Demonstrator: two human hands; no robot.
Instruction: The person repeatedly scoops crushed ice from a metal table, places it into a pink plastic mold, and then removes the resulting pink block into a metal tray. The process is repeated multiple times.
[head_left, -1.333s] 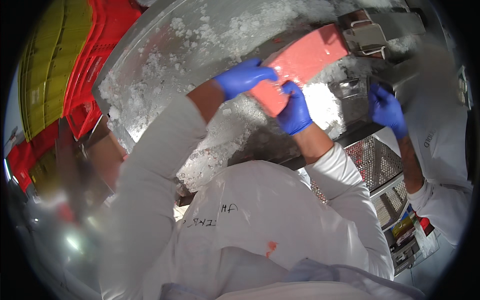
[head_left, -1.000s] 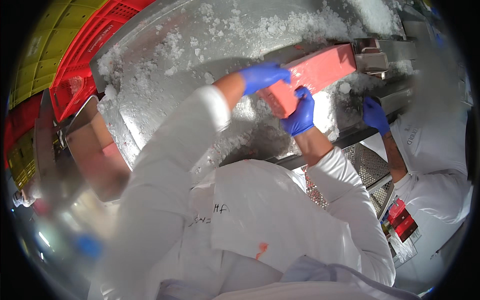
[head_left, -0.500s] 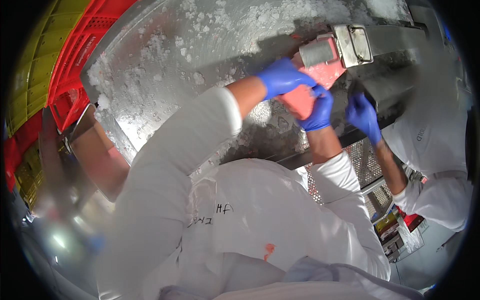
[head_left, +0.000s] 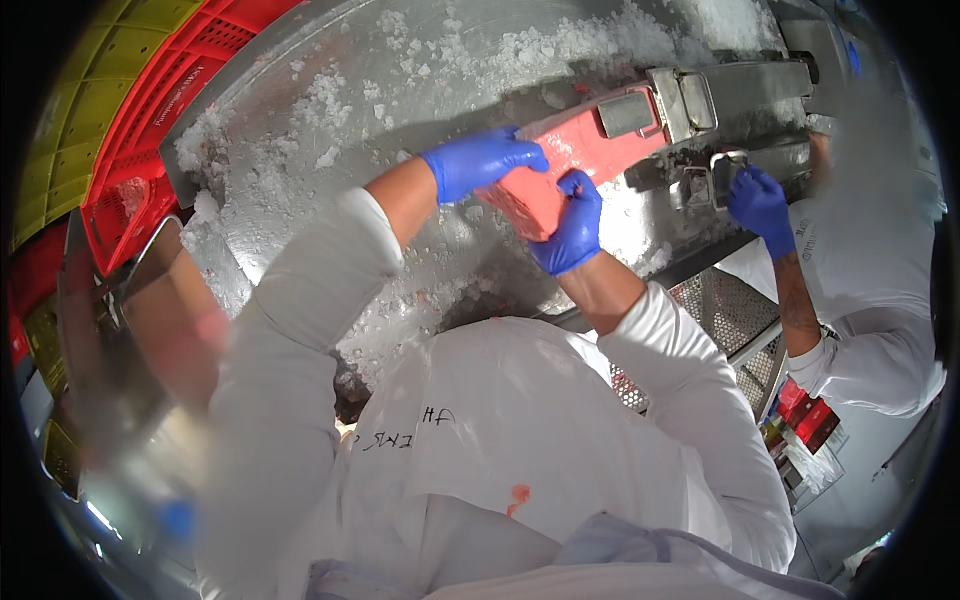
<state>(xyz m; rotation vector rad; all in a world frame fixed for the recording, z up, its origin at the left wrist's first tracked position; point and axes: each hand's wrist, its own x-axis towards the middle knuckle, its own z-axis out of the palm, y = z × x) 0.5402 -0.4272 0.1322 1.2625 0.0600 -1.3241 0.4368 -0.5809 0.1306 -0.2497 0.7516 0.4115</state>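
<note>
A long pink block, smooth and moist-looking, stretches from my hands up to the right; I cannot tell whether it is meat or a wrapped mass. My left hand, in a blue glove, is closed over its upper left end. My right hand, gloved alike, grips the lower corner of that end, thumb on top. The block's far end meets a long metal mould with a hinged wire handle. A rectangular metal plate rests on the block beside this handle.
Crushed ice is scattered over the steel table. To the right, a co-worker's blue-gloved hand is at a second metal handle. Red crates and yellow crates stand at the left. A perforated metal panel lies below the table edge.
Both my hands have moved left with the pink block's end, and more of the block shows between them and the mould. A second handle now shows by the co-worker's hand.
</note>
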